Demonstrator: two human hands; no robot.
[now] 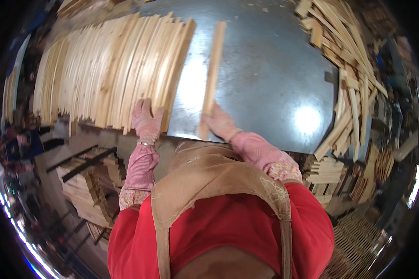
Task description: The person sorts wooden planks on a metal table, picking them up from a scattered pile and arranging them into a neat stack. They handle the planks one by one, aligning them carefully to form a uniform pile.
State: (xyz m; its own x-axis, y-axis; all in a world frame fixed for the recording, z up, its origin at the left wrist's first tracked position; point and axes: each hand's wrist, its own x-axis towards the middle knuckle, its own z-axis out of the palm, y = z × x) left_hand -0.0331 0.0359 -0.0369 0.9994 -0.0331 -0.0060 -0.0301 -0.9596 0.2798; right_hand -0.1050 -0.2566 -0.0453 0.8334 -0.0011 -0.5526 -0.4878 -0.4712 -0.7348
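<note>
Your right grip (221,123) is grasping the single wooden strip (214,69) close to its near end, with the thumb side laid across the wood and a short stub of it showing past the hand toward you. That strip lies on the dark, shiny bench (265,79), just right of a long row of wooden strips (111,69) — a bare band of bench runs between the two. Any lettering on the wood is too small to tell

Its long axis runs away from you, near end by the front edge of the bench, far end pointing across the surface and leaning a little to the right. The strips in the row point much the same way, side by side, their near ends uneven along the front edge

Your left grip (146,123) is released, fingers spread on top of the row's near ends toward its right side, thumb apart from the fingers. To the right, a pile of loose wood pieces (347,97) lies at mixed angles along the bench's side. Below the bench are stacked boards (86,188) on your left and another stack of wood (326,172) on your right — both beyond your pink sleeves (258,149)
</note>
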